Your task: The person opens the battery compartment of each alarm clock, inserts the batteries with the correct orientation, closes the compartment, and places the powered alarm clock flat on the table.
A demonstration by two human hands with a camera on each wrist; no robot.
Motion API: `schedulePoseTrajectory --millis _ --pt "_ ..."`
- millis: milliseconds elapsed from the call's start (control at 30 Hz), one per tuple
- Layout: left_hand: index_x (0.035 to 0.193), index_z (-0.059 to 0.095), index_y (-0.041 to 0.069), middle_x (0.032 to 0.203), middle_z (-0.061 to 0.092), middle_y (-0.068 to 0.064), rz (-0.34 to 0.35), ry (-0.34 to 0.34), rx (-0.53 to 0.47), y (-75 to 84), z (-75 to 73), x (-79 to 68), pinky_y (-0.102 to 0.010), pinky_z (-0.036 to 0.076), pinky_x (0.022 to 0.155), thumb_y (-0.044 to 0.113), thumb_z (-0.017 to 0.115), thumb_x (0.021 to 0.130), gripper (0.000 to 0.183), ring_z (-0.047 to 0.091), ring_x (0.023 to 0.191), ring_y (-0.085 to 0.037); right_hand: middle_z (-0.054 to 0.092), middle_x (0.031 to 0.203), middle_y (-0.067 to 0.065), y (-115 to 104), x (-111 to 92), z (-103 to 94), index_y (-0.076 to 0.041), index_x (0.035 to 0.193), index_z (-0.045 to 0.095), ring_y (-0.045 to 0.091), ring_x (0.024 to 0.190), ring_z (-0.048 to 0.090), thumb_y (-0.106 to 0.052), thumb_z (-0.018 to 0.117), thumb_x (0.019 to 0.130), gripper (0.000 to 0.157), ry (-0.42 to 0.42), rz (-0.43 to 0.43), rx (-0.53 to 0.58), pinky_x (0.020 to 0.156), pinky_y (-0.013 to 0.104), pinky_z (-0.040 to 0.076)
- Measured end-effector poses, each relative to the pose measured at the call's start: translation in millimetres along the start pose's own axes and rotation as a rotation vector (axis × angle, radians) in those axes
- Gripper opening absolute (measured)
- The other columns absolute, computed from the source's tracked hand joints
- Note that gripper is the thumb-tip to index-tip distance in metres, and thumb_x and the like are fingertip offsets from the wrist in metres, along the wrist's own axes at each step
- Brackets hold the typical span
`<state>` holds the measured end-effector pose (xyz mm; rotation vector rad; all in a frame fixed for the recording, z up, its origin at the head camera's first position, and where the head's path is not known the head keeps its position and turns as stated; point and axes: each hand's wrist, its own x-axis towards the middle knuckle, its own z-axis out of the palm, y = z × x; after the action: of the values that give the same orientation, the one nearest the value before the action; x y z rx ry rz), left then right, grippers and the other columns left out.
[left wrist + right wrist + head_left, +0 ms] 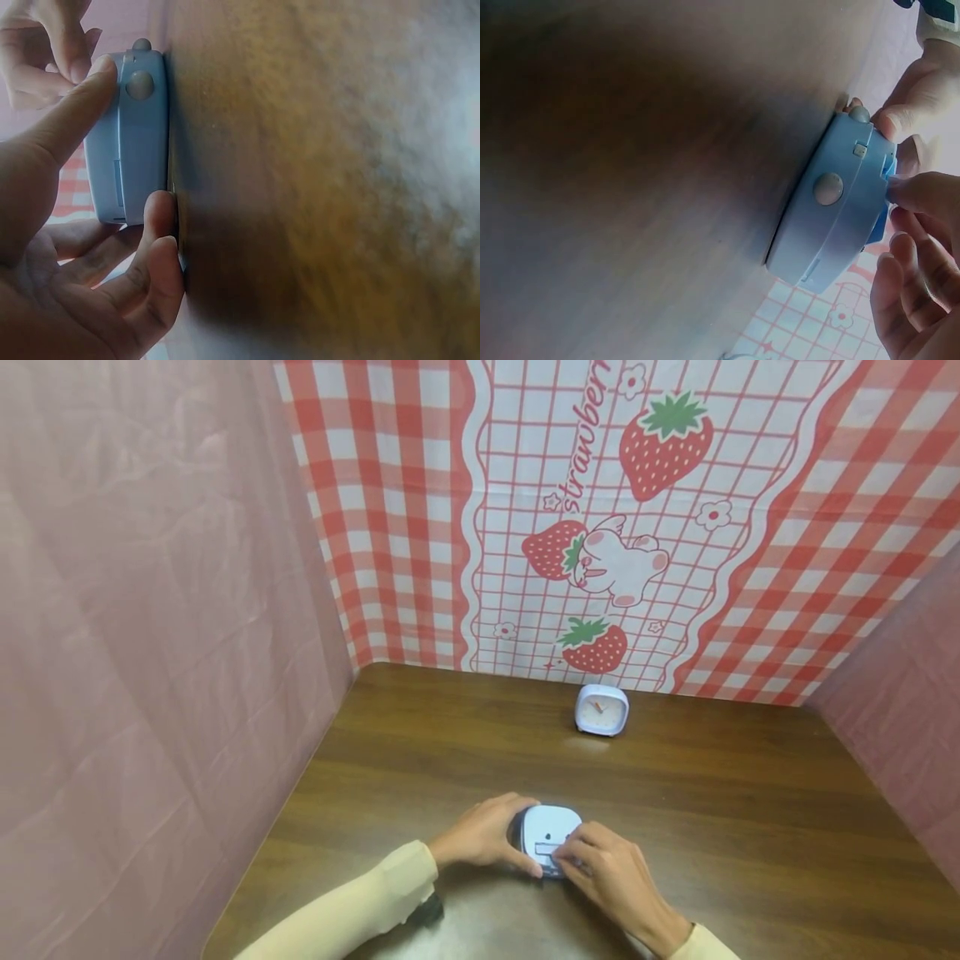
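Observation:
A pale blue alarm clock (553,822) lies face down on the wooden table, its back with a rectangular battery compartment (545,850) facing up. My left hand (487,833) grips it from the left, thumb on the near edge and fingers round the far side. Two round feet show on the near side; one foot (828,188) is plain in the right wrist view. At the compartment, my right hand (609,868) pinches with thumb and fingertips at a small blue piece (879,226) standing out from the back. Fingers partly hide this piece, and its kind is unclear.
Farther back on the wooden table (712,793), a second pale alarm clock (602,710) stands upright, dial towards me. Behind it hangs a red-and-white checked cloth (397,527) with strawberries. Pink curtains (150,610) border both sides.

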<state>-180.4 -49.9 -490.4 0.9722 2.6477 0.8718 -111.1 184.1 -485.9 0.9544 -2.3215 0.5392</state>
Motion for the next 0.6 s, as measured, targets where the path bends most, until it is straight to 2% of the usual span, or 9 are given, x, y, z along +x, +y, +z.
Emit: schedulePoseTrajectory --millis 267,600 --pt "0.148 0.053 0.015 0.136 0.062 0.001 -0.003 -0.007 -0.004 -1.8 1.2 1.3 -0.037 0.049 0.103 0.06 0.09 0.067 0.1 0.059 0.121 -0.015 0.062 0.084 -0.013 -2.3 1.3 3.2 -0.022 0.081 0.076 0.002 0.073 0.057 -0.013 0.093 0.066 0.024 0.046 0.005 -0.019 0.061 0.019 0.053" --pt "0.146 0.055 0.017 0.135 0.062 0.003 -0.005 -0.002 0.008 -2.6 2.8 3.2 -0.035 0.05 0.102 0.06 0.091 0.066 0.098 0.059 0.12 -0.014 0.059 0.08 -0.016 -5.9 1.1 5.8 -0.023 0.077 0.074 -0.002 0.071 0.053 -0.013 0.094 0.067 0.025 -0.02 0.118 -0.022 0.059 0.016 0.048"
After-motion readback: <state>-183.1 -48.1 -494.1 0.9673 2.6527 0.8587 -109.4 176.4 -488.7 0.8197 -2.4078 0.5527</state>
